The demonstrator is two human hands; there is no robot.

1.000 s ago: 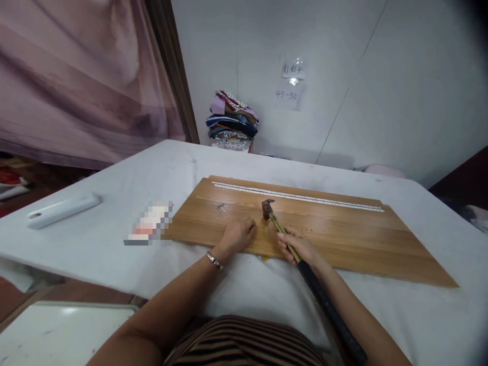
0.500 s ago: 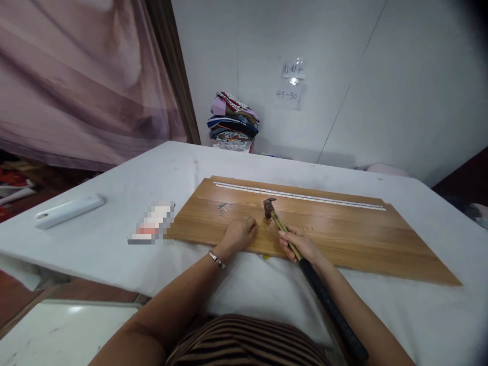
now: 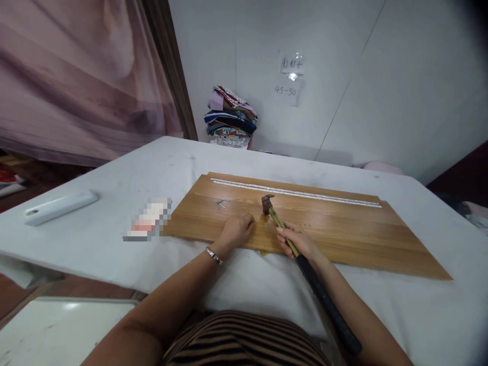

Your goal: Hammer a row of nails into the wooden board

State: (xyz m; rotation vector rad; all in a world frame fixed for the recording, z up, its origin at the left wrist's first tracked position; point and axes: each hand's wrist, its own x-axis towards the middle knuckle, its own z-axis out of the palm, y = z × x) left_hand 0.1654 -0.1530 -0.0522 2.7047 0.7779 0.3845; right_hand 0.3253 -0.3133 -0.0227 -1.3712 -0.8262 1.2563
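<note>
My right hand grips a claw hammer by the yellow-green part of its shaft, ahead of the black rubber grip. The rusty hammer head is low over the wooden board, just right of my left hand; I cannot tell whether it touches the board. My left hand rests near the board's front edge with its fingers curled in, hiding whatever they may hold. Beyond it lies a small pile of nails. Several small dark marks run in a row on the board, right of the hammer.
Two white strips with markings run along the board's far side. On the white-covered table are a white handle-like object and a blurred-out flat item. Folded cloths are stacked by the wall. A white stool stands lower left.
The whole view has shifted slightly. Both hands and the hammer keep nearly the same place over the board.
</note>
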